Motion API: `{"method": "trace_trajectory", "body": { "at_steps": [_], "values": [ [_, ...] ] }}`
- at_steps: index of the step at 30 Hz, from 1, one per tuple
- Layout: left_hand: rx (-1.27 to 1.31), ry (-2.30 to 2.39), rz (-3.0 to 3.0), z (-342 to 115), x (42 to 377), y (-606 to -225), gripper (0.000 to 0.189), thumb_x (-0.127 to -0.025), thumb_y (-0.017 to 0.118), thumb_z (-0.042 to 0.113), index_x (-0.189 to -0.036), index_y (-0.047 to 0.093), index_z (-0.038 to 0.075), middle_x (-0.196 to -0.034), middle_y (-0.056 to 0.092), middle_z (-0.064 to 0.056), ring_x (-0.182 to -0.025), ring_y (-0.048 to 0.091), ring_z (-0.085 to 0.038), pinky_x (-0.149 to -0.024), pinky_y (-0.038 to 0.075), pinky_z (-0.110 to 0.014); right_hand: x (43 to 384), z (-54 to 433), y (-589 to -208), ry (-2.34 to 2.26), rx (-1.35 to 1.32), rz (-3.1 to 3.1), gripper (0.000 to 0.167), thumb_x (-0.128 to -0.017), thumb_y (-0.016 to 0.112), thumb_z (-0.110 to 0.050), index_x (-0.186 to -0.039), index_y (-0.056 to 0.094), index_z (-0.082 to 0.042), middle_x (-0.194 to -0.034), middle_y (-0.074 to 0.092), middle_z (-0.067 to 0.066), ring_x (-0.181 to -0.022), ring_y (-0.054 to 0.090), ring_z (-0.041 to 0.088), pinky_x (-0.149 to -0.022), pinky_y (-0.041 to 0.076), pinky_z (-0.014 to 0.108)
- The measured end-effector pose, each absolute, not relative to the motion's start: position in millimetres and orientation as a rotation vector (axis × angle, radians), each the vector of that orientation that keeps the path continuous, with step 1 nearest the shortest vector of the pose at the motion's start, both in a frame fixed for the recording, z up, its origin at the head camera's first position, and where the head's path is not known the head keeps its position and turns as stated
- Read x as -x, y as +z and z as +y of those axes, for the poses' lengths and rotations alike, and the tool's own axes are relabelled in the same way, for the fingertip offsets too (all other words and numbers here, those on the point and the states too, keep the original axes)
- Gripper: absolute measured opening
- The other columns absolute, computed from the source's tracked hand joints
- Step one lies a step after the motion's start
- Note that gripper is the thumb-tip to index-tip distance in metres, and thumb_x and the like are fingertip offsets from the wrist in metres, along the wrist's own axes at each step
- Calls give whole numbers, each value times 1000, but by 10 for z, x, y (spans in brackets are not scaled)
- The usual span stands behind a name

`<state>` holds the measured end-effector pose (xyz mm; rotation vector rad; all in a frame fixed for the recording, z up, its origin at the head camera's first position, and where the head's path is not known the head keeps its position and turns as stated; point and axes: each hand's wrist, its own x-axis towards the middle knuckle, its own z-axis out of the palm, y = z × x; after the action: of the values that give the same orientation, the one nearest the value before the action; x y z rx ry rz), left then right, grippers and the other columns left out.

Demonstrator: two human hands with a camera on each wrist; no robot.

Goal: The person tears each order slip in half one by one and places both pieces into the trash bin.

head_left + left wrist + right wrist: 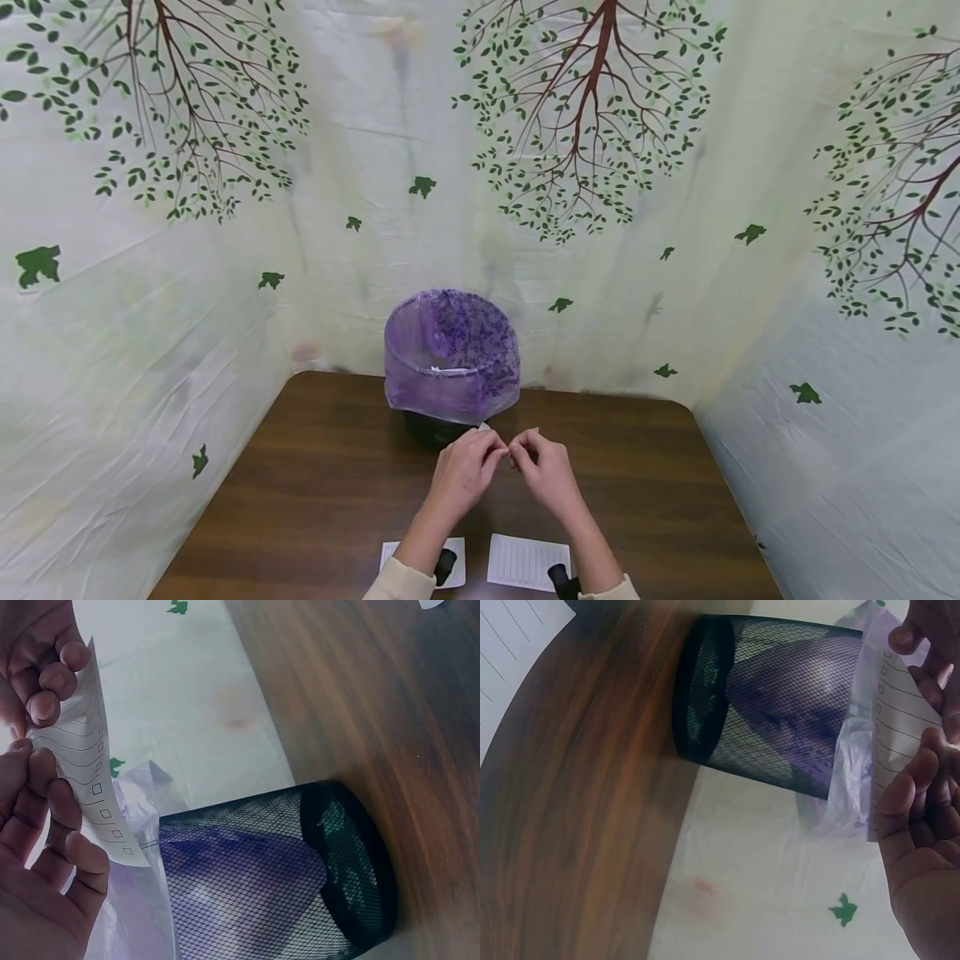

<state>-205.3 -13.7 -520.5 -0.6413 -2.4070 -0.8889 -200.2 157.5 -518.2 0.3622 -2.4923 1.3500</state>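
Observation:
Both hands meet in front of the bin in the head view, fingertips close together. My left hand and my right hand pinch one lined sheet of paper at its upper edge, thumbs and forefingers nearly touching. Small printed checkboxes run along one side of the sheet, which looks slightly bowed in the left wrist view. From the right wrist, the same paper overlaps the purple liner. Only a small white corner of it shows in the head view; the hands hide the rest.
A black mesh bin lined with a purple patterned bag stands at the table's back edge, something white inside it. Two lined sheets lie near the front: a left sheet and a right sheet. Leaf-printed curtains surround the table.

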Motion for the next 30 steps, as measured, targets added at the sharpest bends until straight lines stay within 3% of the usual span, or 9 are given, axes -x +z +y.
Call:
{"method": "trace_trajectory", "body": {
  "at_steps": [6,15,30],
  "values": [
    [646,-900,-2396,-127,2045,-5176,10,-92,81,19,-91,72,18,-82,69,5,-73,58,-9,-64,52,-25,2009,1589,-5162,1349,-360,-2463,16,-101,70,-9,-86,69,-15,-70,68,-4,-63,57,7,-58,46,20],
    [628,-932,-2369,-121,2027,-5140,9,-91,82,16,-91,73,18,-81,71,5,-71,57,-8,-63,52,-23,1996,1601,-5135,1344,-354,-2460,16,-101,70,-9,-86,69,-15,-71,68,-4,-62,53,1,-58,44,20],
    [527,-988,-2365,-133,2007,-5104,9,-92,82,15,-87,74,17,-80,73,3,-73,65,-13,-65,54,-29,1978,1625,-5163,1349,-342,-2461,17,-100,70,-8,-85,69,-15,-71,68,-5,-63,53,3,-58,44,20]
  ]
}}
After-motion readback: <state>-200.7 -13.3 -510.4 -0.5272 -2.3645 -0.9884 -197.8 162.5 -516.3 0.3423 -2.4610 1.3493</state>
